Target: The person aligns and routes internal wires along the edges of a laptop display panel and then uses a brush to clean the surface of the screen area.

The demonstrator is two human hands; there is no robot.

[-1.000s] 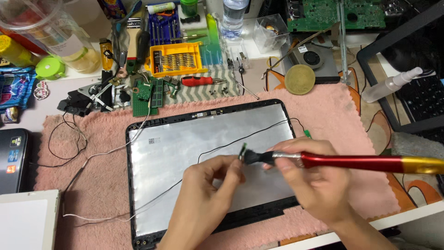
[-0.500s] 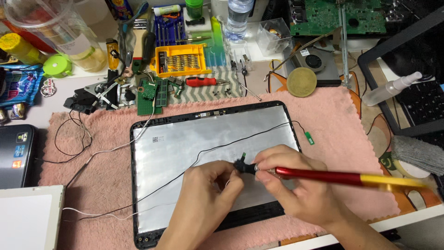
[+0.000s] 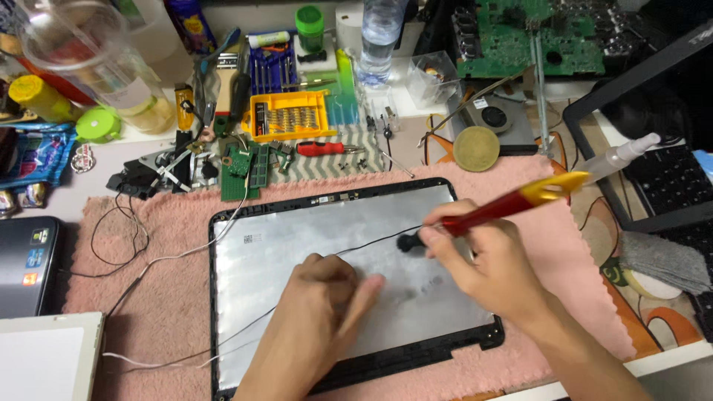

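A person leans over a laptop lid shell [image 3: 297, 252], its silvery inner face up, lying flat on a pink fluffy towel [image 3: 156, 312] that cushions it and keeps it from sliding. The right hand [image 3: 490, 271] is closed in a pen-like grip around a brush with a red and yellow handle [image 3: 512, 204]; the handle angles up and away to the right while the dark bristle tip [image 3: 407, 242] meets the silvery panel just left of the fingers, a hold that suits fine, light strokes. The left hand [image 3: 327, 301] lies on the panel below and left of the brush tip, palm down with fingers loosely curled, gripping nothing, and appears to press the shell steady. A thin black cable [image 3: 371, 241] runs across the panel between the two hands, passing right by the bristles. Farther from the hands, beyond the lid's top edge, sit small tools kept within reach: a yellow screwdriver bit case [image 3: 290, 115], a red-handled screwdriver [image 3: 323, 148] and a small green circuit board [image 3: 238, 165]. Past the right hand lie a round brass-coloured disc [image 3: 476, 148] and a laptop cooling fan [image 3: 501, 119]. A clear plastic jug [image 3: 96, 63] stands far off beyond the left hand.
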